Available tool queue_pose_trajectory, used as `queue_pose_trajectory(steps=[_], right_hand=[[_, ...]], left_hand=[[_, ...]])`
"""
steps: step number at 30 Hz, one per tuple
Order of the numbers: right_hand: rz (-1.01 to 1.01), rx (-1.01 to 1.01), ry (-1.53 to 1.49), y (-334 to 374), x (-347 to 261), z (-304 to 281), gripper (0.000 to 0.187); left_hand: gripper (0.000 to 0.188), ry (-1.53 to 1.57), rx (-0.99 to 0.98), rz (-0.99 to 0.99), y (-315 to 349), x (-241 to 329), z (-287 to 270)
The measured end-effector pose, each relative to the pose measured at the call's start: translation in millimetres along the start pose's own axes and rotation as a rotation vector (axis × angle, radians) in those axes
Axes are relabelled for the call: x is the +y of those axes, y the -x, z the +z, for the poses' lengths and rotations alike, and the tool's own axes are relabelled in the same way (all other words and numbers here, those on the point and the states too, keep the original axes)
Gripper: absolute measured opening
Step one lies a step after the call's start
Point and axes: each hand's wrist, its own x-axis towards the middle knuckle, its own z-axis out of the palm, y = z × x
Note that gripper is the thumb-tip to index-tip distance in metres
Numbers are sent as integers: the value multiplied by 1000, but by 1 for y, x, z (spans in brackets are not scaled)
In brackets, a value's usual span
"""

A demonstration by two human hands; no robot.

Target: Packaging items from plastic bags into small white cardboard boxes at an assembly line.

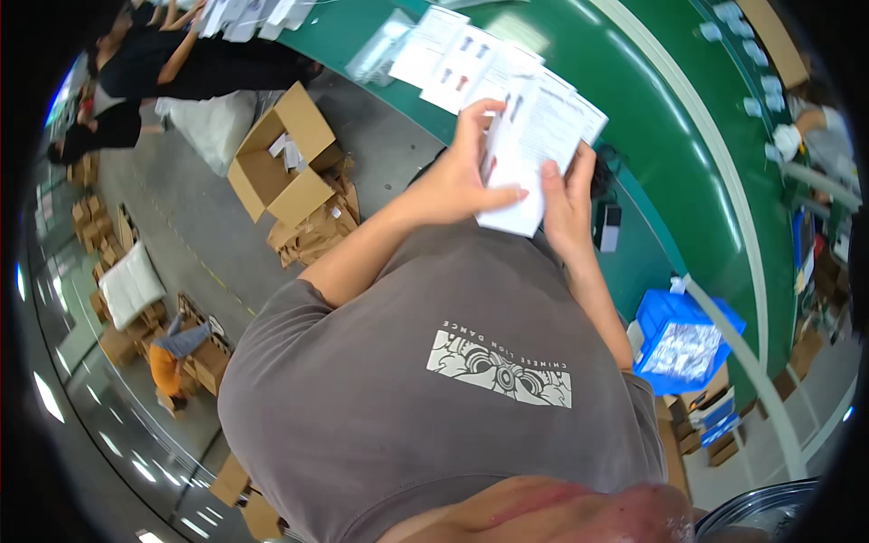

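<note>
Both my hands hold a stack of white printed sheets [536, 149] above the edge of a green conveyor belt [670, 136]. My left hand [462, 176] grips the stack from the left, with the thumb across its lower part and the fingers up along its left edge. My right hand [568, 201] holds the lower right side, thumb pressed on the top sheet. More white leaflets [453, 56] lie spread on the belt just beyond the stack. My grey shirt fills the lower middle of the view.
An open cardboard box [282, 158] stands on the grey floor at left, with flattened cardboard beside it. A blue crate [683, 339] with clear bags sits at right. People work at the belt's far end at upper left. Small white items [759, 86] line the belt's right side.
</note>
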Motion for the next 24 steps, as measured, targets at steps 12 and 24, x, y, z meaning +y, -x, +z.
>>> queue_pose_trajectory(steps=[12,24], right_hand=[[175,8,254,-131,-15,-7,24],[244,336,136,-123,-16,-36,24]], left_hand=[[67,983,233,-708,-32,-266,-321],[79,761,395,-371,-91,-318,-298]])
